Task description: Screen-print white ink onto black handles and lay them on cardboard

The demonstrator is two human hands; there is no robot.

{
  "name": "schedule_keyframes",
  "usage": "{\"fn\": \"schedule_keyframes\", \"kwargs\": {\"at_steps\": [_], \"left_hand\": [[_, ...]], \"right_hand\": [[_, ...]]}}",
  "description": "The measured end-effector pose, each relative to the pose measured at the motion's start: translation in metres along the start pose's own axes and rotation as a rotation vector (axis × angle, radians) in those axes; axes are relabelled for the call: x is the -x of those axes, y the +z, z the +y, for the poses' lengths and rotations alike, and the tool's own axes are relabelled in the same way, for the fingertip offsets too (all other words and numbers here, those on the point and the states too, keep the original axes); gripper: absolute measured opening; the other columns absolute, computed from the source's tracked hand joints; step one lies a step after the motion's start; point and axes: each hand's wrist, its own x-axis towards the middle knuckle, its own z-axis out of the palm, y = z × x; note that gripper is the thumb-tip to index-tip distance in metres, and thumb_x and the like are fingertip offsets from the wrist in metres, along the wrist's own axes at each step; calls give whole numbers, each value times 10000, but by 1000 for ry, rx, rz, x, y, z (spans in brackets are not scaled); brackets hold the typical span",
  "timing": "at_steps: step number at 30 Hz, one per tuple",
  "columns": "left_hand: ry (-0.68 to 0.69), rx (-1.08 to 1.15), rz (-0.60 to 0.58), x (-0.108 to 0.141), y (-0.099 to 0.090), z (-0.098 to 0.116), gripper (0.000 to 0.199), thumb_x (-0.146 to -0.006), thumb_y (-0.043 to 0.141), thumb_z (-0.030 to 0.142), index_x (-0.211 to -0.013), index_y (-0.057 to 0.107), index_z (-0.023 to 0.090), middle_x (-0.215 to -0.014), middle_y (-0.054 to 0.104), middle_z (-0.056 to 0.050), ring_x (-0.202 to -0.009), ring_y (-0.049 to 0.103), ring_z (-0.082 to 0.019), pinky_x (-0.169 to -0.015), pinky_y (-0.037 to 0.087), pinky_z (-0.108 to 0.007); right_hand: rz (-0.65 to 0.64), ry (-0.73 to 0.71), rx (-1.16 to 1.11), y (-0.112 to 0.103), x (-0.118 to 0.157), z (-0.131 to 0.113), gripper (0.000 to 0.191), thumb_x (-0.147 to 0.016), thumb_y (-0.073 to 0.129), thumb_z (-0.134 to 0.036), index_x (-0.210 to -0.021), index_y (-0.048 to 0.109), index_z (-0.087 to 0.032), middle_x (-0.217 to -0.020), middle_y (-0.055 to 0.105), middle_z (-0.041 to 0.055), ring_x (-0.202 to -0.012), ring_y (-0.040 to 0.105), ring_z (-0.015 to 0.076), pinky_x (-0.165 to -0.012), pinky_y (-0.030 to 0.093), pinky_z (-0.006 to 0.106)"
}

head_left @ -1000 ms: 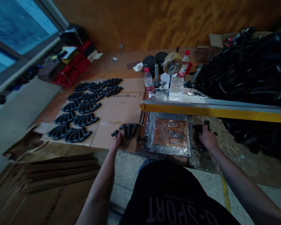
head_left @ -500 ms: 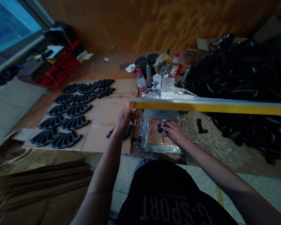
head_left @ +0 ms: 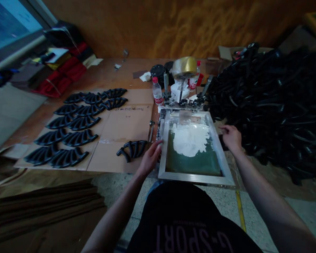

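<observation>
A screen printing frame (head_left: 197,178) lies flat before me, its pale metal border around a green mesh. White ink (head_left: 191,140) is spread over the mesh's upper middle. At the left border my left hand (head_left: 152,156) has its fingers closed against the edge. My right hand (head_left: 232,138) is off the frame's right side, above a black curved tube-like piece (head_left: 222,142) that it partly covers. Its index finger points left, and nothing shows in its grasp. Several similar black curved pieces (head_left: 131,149) lie on cardboard left of my left hand. The bed beneath the frame is hidden.
A large heap of black pieces (head_left: 263,102) fills the right side. Rows of them (head_left: 76,137) lie on cardboard (head_left: 126,123) at left. Behind the frame stand a red-capped bottle (head_left: 157,92), a tape roll (head_left: 184,66) and metal clamps (head_left: 166,86). Red bundles (head_left: 72,72) sit far left.
The frame has swung down from its raised, edge-on position to lie flat. My left hand came down and nearer with it. My right hand left the bed and moved right.
</observation>
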Motion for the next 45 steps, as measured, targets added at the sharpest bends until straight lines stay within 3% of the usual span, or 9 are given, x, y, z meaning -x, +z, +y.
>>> {"fn": "schedule_keyframes", "kwargs": {"at_steps": [4, 9, 17, 24, 29, 35, 38, 41, 45], "left_hand": [[-76, -154, 44, -7, 12, -48, 642, -850, 556, 459, -1424, 439, 196, -678, 514, 32, -595, 475, -117, -578, 386, -218], [-68, -231, 67, -16, 16, -63, 568, -836, 571, 421, -1358, 515, 204, -659, 535, 29, -596, 495, -124, -580, 394, -220], [-43, -234, 35, -17, 14, -76, 567, -877, 515, 469, -1375, 488, 199, -690, 546, 20, -610, 495, -119, -557, 375, -211], [-58, -118, 43, -16, 16, -71, 604, -846, 556, 465, -1380, 479, 191, -646, 462, 52, -562, 434, -96, -524, 342, -195], [-84, -90, 48, -14, 16, -66, 622, -824, 579, 457, -1380, 481, 196, -623, 448, 62, -534, 413, -86, -499, 311, -191], [-99, 66, -33, -5, 5, -21, 697, -806, 604, 515, -1407, 438, 202, -583, 446, 74, -481, 390, -80, -462, 294, -193], [-45, 128, 40, -1, 3, 20, 552, -832, 546, 591, -1195, 627, 183, -565, 423, 53, -478, 383, -82, -450, 293, -204], [100, 195, 146, -7, 5, 58, 525, -863, 465, 639, -971, 688, 177, -594, 451, 25, -512, 429, -86, -460, 329, -203], [326, 322, 172, -33, 10, 96, 500, -897, 427, 611, -1058, 652, 195, -830, 627, -41, -759, 608, -146, -586, 480, -231]], "right_hand": [[189, -56, 93, 4, -44, -50, 591, -844, 627, -383, -1363, 475, -145, -1438, 388, 181, -1282, 408, 340, -1037, 386, 498], [-230, -189, 211, 42, -59, -104, 246, -832, 634, -266, -1054, 628, -161, -1036, 637, 119, -991, 559, 274, -839, 455, 375], [-448, -706, 172, 34, 13, -93, 192, -760, 528, -57, -871, 627, -177, -857, 635, 70, -860, 532, 213, -735, 390, 302], [-254, -595, 96, 46, 15, -99, 249, -789, 482, -58, -939, 653, -161, -889, 646, 93, -888, 531, 229, -753, 405, 327], [-313, -624, 51, 48, 25, -95, 243, -820, 513, -101, -993, 663, -183, -898, 663, 74, -875, 565, 220, -763, 434, 323], [-150, -262, 119, 20, -59, -109, 492, -882, 598, -312, -1364, 520, -249, -1111, 664, 76, -968, 607, 243, -813, 470, 345], [30, -131, 91, -14, -92, -82, 513, -872, 619, -343, -1362, 528, -224, -1052, 688, 69, -897, 640, 228, -797, 497, 352], [214, 79, 59, -41, -92, -33, 354, -941, 486, -296, -1202, 629, -105, -876, 719, 69, -728, 652, 171, -698, 524, 297], [87, 165, 111, -17, -47, -6, 427, -975, 333, -294, -847, 675, -75, -779, 721, 54, -631, 609, 98, -652, 524, 205]]}}
